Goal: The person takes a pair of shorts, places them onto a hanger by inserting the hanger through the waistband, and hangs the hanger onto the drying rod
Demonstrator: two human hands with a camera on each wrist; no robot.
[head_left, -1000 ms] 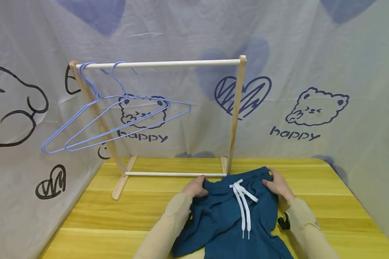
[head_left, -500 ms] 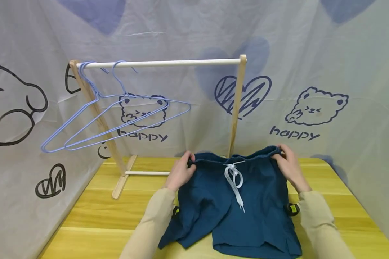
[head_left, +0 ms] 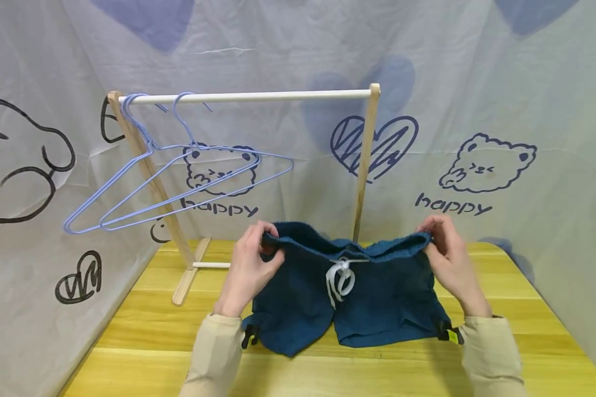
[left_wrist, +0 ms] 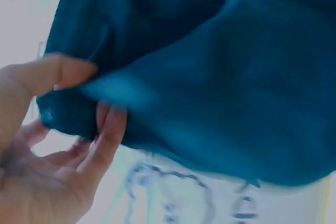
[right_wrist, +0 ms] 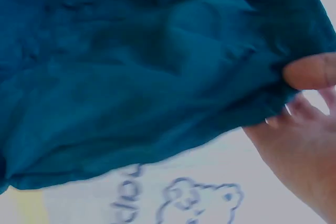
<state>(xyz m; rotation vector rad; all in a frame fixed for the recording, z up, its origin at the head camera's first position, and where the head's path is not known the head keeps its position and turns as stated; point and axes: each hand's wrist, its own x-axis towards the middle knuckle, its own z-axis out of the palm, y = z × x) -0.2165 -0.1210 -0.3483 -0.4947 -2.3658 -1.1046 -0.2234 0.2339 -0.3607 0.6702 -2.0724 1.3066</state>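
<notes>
Dark teal shorts (head_left: 382, 298) with a white drawstring (head_left: 341, 278) hang between my two hands, waistband up and slightly opened. My left hand (head_left: 250, 267) pinches the waistband at its left end, thumb on the near side. At the other end my right hand (head_left: 449, 259) pinches the waistband the same way. In the left wrist view the shorts (left_wrist: 226, 87) are blurred, with the thumb and fingers of the left hand (left_wrist: 63, 145) gripping a fold. The right wrist view has the right hand (right_wrist: 302, 114) holding the edge of the cloth.
Behind the shorts stands a rack with wooden posts and a white rail (head_left: 278, 96). Several light blue wire hangers (head_left: 144, 212) hang at its left end. The rack's foot (head_left: 191, 273) rests on the yellow wooden table (head_left: 139, 331). A printed cloth (head_left: 477, 99) hangs behind.
Both hands have lifted the shorts from the table and spread apart, stretching the waistband wider. The legs have swung up closer beneath it. The rack and hangers stay put.
</notes>
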